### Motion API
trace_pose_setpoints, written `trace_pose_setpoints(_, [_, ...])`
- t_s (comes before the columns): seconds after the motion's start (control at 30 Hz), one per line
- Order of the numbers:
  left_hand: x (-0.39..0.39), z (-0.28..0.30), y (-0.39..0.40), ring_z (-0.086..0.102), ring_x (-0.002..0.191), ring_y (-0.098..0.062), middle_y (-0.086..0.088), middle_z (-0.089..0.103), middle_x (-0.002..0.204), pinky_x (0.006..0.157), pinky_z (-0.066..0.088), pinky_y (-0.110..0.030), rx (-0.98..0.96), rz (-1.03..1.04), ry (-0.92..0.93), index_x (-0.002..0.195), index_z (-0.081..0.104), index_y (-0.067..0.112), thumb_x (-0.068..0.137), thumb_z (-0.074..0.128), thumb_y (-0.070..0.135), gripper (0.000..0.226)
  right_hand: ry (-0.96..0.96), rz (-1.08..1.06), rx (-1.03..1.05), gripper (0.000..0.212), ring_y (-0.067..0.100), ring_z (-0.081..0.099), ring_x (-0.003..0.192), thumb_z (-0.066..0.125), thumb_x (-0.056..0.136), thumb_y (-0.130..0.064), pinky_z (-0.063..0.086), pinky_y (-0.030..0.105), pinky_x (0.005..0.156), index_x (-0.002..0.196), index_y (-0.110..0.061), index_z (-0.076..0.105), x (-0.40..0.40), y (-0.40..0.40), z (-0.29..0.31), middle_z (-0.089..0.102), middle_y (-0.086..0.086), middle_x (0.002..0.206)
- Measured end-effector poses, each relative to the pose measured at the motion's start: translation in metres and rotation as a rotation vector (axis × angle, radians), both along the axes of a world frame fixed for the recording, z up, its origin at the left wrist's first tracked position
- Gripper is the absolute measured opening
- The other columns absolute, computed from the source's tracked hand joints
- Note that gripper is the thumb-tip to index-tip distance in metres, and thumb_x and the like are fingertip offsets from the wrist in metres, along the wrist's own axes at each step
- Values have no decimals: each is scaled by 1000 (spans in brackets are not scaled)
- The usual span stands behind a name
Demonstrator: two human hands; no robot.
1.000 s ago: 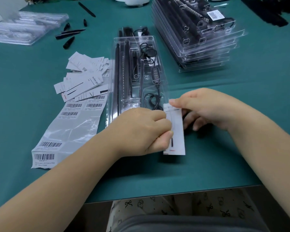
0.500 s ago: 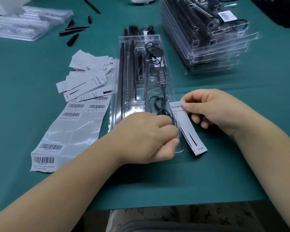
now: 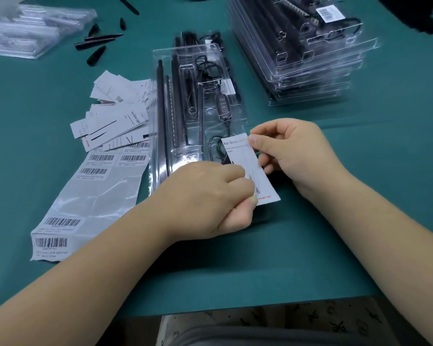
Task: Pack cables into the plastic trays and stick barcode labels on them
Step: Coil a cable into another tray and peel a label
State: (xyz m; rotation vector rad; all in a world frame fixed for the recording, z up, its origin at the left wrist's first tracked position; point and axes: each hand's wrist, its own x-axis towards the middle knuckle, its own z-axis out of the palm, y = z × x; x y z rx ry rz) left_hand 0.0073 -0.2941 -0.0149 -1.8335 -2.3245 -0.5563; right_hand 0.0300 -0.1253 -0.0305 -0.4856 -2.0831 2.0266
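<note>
Since the frame half a second earlier, the white printed paper card (image 3: 248, 168) has been brought back toward the left hand (image 3: 210, 196), and its lower end is now pinched there again instead of hanging free.

At the far left, a long glossy sheet of barcode labels (image 3: 90, 196) is laid on the green table mat (image 3: 335, 221), its long axis running from the near left up toward the tray; the small text under the barcodes cannot be read. Above it, a loose pile of white printed cards (image 3: 115, 113) is spread, and "Grow Light" can be read on the top one.

Next, the clear plastic blister tray (image 3: 165, 101) is laid with its long axis pointing away from the person, with black rods and a black cable with an inline button controller (image 3: 223, 106) seated in its channels.

The card is held over the tray's near right corner, its long axis tilted from upper left to lower right, and "kar Grow" is legible at its top. Its lower edge is clamped between the left hand's thumb and fingers, and its top right corner is pinched by the right hand (image 3: 298, 156).

At the far right, a stack of filled clear trays (image 3: 310, 58) is seen, with a barcode sticker (image 3: 326, 12) on the top one.
</note>
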Motion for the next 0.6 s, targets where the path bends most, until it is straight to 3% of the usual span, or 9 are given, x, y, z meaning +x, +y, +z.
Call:
trace_pose_setpoints(0.13, [1,-1,0,40,40,-30,-13,45,54,44,34,-27,8,7,15,58,53,3,85,39,21,35,17,189,-27,19,8,63,58,67,78,7,53,18,56,86,-11,66,8,14,6,68,-3,65])
trace_pose_setpoints(0.3, [1,0,-1,40,40,-29,-12,45,54,45,29,-25,7,23,6,57,52,4,84,39,20,34,-59,549,375,64,0,61,100,92,49,-19,50,18,85,103,-36,62,24,36,11,64,-22,108])
trace_pose_setpoints(0.37, [2,0,-1,41,41,-30,-13,46,54,46,28,-26,1,25,-1,57,52,4,84,39,20,34,-55,590,418,70,-3,57,103,92,43,-32,48,15,87,105,-40,60,25,37,11,58,-22,113])
trace_pose_setpoints(0.47, [2,0,-1,40,40,-29,-12,45,54,47,25,-25,-5,24,12,58,52,5,84,39,21,33,-17,543,527,67,-6,53,102,84,50,-37,45,10,83,111,-43,55,22,31,11,48,-26,121])
trace_pose_setpoints(0.6, [1,-1,-1,38,39,-28,-12,44,53,46,27,-25,11,15,17,58,52,4,83,40,20,32,-84,582,674,89,-6,48,106,66,46,-64,40,7,82,130,-51,39,22,27,9,35,-30,127])
